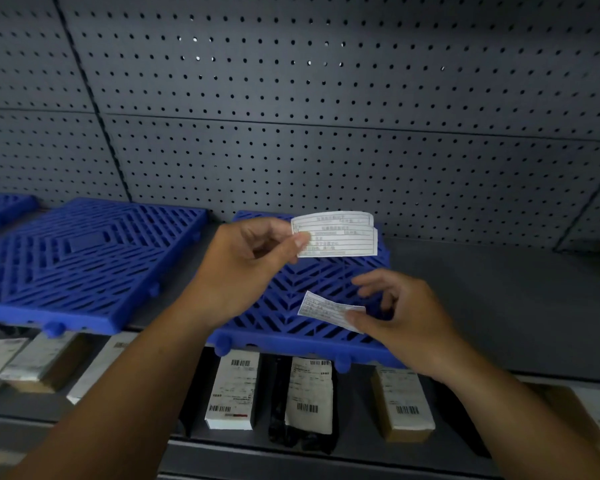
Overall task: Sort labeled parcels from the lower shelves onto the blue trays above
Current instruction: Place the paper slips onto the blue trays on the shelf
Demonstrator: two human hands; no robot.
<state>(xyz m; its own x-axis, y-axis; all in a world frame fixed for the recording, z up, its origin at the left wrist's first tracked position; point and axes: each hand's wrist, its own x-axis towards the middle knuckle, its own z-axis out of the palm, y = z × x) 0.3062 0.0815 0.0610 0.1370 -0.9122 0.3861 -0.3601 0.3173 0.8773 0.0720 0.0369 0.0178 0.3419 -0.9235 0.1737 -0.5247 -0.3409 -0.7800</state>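
Observation:
My left hand (243,268) pinches two overlapping white paper slips (340,233) by their left end, held upright above the middle blue tray (291,327). My right hand (402,313) pinches a third white slip (326,308) between thumb and fingers, low over the same tray. A second blue tray (84,258) lies to the left on the upper shelf. On the lower shelf stand labeled parcels: a white box (234,389), a black bag with a white label (309,400) and a brown box with a label (402,407).
A grey pegboard wall (326,98) backs the shelf. Another blue tray's corner (0,206) shows at far left. Bare grey shelf surface (499,299) lies right of the middle tray. More labeled boxes (39,362) sit at the lower left and at the lower right (593,414).

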